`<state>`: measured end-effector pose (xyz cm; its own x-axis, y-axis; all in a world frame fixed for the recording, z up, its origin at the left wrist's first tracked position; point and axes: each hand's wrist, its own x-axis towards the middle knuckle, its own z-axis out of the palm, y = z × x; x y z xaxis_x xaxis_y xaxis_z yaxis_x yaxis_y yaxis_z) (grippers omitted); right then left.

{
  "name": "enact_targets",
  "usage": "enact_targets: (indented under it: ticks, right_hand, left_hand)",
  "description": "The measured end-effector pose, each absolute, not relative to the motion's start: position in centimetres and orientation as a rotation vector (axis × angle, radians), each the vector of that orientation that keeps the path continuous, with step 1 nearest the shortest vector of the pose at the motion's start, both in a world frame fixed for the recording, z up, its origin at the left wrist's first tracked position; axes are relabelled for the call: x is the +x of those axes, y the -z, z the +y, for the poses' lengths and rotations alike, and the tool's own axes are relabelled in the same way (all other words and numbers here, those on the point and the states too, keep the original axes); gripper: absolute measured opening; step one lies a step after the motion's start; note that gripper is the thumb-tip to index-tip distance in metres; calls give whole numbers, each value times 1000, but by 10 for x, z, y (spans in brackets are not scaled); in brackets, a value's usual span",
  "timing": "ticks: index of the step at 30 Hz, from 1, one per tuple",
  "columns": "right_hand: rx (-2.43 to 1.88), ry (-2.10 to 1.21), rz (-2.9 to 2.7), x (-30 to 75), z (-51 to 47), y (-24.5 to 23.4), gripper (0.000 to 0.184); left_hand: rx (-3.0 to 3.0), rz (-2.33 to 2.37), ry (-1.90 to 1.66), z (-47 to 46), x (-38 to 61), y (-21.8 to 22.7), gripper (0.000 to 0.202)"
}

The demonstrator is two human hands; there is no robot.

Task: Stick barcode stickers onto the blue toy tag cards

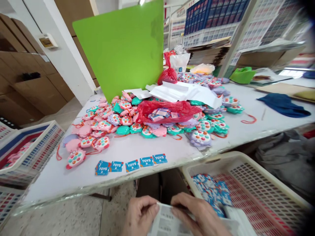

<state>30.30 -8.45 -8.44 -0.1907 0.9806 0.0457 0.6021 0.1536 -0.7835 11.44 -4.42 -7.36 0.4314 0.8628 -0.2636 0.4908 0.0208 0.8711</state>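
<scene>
Hands low at the bottom edge of the head view: the left hand (140, 214) and the right hand (199, 216) meet over a white printed packet (165, 224). Each is pinched shut on the packet's top edge, thumb against finger, with the fingertips nearly touching in the middle. The packet sits below the front edge of the table (137, 149), close to the person's body, and its lower part is cut off by the frame.

Just to the right of the right hand is a plastic basket (221, 158) with a pale rim and red-and-white mesh, holding a loose heap of blue cards (213, 193).

Up on the table, a row of TOYS cards (131, 165) lies side by side near the front edge. Behind the row is a wide pile of toys (103, 126) in pink, teal and lilac, all studded with coloured buttons. A red plastic bag (169, 109) lies on top of the pile with small cards showing through it, and white sheets (184, 91) rest just behind it.

At the back a green board (123, 46) stands upright. Far right on the table lies a dark blue cloth (283, 104), well apart from everything else. Off the left end of the table is a second basket (46, 144), a long way from both hands.
</scene>
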Motion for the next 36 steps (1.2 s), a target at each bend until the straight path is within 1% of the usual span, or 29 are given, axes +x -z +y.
enact_targets:
  ticks: [5, 8, 14, 18, 26, 29, 32, 36]
  right_hand:
    - [-1490, -864, -1858, 288, -79, 87, 18]
    - [-1494, -870, -1834, 284, -79, 89, 14]
    - [-1446, -874, -1796, 276, -75, 98, 15]
    - [-1344, -786, -1815, 274, -73, 105, 15]
    - [-1198, -566, -1908, 274, -71, 117, 17]
    - [-1257, -638, -1805, 271, -68, 118, 18]
    - [-1333, -802, -1777, 271, -64, 116, 13]
    - [-1364, -913, -1794, 271, -62, 110, 18]
  left_hand:
    - [1528, 1160, -489, -46, 119, 72, 36]
    - [1542, 1193, -522, -47, 121, 71, 36]
    - [1569, 1244, -500, -47, 116, 82, 43]
    - [1568, 1265, -563, -49, 115, 90, 46]
    - [1393, 1363, -604, -44, 116, 86, 46]
    - [1355, 1354, -611, -45, 115, 83, 45]
    - [1354, 1334, -616, -46, 115, 79, 44]
    - [1354, 1278, -620, -45, 117, 76, 42]
